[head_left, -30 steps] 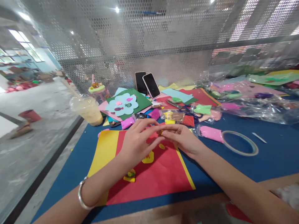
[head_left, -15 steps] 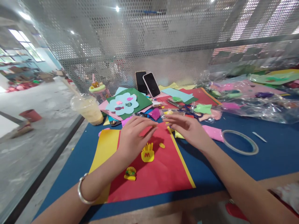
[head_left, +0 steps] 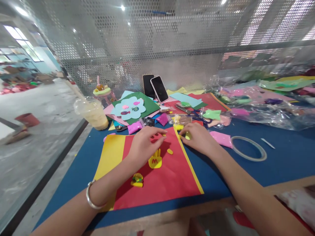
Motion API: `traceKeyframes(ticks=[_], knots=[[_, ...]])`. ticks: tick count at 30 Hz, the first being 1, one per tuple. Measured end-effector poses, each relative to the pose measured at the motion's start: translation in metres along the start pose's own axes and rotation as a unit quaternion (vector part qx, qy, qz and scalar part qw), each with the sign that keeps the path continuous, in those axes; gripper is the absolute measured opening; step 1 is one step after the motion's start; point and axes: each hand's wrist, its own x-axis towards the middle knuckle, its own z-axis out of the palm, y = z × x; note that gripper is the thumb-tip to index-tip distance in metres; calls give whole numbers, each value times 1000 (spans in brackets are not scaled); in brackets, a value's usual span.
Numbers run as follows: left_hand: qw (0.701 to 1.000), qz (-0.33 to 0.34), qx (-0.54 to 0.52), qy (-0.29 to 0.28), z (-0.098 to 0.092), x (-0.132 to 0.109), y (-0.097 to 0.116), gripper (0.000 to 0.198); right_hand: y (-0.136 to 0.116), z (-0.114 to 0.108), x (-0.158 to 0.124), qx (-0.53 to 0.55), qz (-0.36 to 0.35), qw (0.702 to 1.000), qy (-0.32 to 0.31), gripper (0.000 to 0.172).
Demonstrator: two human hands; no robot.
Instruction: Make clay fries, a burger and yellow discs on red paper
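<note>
My left hand (head_left: 144, 144) is above the red sheet (head_left: 169, 180), thumb and forefinger closed on a tiny yellow bit of clay (head_left: 164, 134). Beside the sheet's yellow right edge, my right hand (head_left: 200, 139) reaches down with thumb and forefinger curved and apart. Yellow clay (head_left: 187, 135) shows in that gap; whether the fingers touch it I cannot tell. On the sheet lie yellow clay fries with a red M (head_left: 155, 162), partly behind my left hand, a small clay burger (head_left: 137, 180) and a flat yellow oval (head_left: 170, 151).
Behind the sheet are clay packets (head_left: 135, 127), scissors (head_left: 183, 109), two phones (head_left: 159, 89) and a blue cloud cutout (head_left: 130, 109). A drink cup (head_left: 94, 114) stands at the left table edge. To the right are a tape roll (head_left: 248, 149) and a white strip (head_left: 267, 143). Perforated metal (head_left: 157, 39) rises behind.
My right hand has come down from above the sheet's far edge to the table beside it, at the yellow clay. My left hand has stayed nearly in place. The view has shifted slightly.
</note>
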Motion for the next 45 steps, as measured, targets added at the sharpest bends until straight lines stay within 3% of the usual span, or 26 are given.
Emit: traceKeyframes(ticks=[3,6,10,13,17,22,27,30,35,39,41,45], knots=[[1000,-12,-25,4,0,-1,1,9,-1,-5,-2,39,42,996,62,11],[998,-30,-55,16,0,-2,3,7,-6,-9,-6,191,63,972,125,10],[995,-3,-95,42,-1,-1,6,7,-19,-5,-9,429,23,901,58,24],[992,12,-118,49,-1,0,7,9,-26,-1,-9,496,-9,868,5,30],[993,13,-113,32,-1,-2,6,14,-30,0,-10,524,-22,852,-7,24],[995,80,-50,40,0,-4,1,11,-31,-1,-12,563,24,825,-35,26],[987,157,29,34,2,-6,0,8,-32,-1,-12,552,26,832,-43,27],[993,115,1,36,0,-5,3,4,-33,1,-11,559,19,828,-17,25],[990,-2,-107,90,-5,1,6,5,-30,4,-9,571,58,818,44,22],[992,27,-117,22,-5,0,7,29,-30,5,-9,575,49,816,23,26],[994,51,-96,-5,-4,-2,7,26,-32,4,-9,576,38,817,5,28],[994,94,-53,0,-2,-5,5,20,-35,3,-10,579,42,814,-12,25]])
